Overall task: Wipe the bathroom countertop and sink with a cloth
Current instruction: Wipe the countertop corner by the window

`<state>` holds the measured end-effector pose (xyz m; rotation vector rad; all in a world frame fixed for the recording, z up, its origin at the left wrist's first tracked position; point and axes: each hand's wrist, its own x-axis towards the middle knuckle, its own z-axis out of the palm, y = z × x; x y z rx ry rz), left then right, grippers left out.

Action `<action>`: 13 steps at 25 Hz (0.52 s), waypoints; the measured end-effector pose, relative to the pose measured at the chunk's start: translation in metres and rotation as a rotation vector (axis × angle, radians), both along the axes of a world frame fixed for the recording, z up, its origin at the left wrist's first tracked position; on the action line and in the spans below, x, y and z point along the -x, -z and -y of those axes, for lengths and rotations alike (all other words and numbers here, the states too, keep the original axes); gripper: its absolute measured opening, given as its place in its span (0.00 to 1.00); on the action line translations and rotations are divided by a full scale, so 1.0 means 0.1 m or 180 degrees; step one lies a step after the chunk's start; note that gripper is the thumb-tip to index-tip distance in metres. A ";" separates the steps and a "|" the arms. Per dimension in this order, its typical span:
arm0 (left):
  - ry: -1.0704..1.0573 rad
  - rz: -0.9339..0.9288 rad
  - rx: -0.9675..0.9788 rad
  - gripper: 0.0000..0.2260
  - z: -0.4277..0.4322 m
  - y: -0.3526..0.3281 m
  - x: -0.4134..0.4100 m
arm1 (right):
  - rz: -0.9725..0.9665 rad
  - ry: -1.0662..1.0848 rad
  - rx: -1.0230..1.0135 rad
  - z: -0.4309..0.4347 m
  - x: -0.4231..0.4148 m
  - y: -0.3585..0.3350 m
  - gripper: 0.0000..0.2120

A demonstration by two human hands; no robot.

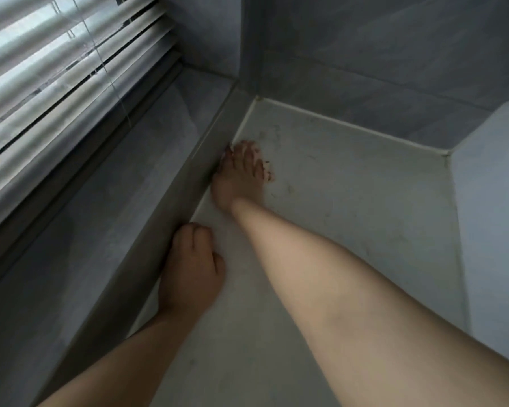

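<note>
Two hands rest on the white countertop (350,177), in the corner where it meets the grey tiled wall (394,54) and the raised window sill (124,186). The right hand (240,174) lies flat, fingers spread, fingertips against the sill's edge; whether a cloth lies beneath the palm cannot be told. The left hand (188,265) sits nearer the viewer, beside the same edge, fingers curled under into a loose fist. Slatted blinds (56,69) hang above the sill.
</note>
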<state>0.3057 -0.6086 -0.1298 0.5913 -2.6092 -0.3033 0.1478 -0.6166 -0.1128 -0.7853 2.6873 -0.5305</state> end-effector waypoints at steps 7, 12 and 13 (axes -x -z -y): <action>-0.0076 -0.0270 -0.0717 0.11 0.01 0.02 -0.01 | -0.0303 -0.1248 -0.0009 -0.66 -0.51 -0.07 0.21; 0.0300 0.0511 0.0004 0.24 0.04 0.07 0.03 | -0.0660 -0.0065 -0.0577 -1.52 -0.01 0.11 0.22; 0.0348 0.0612 0.0088 0.25 0.03 0.07 0.04 | -0.0621 0.0378 -0.0713 -1.81 0.15 0.14 0.22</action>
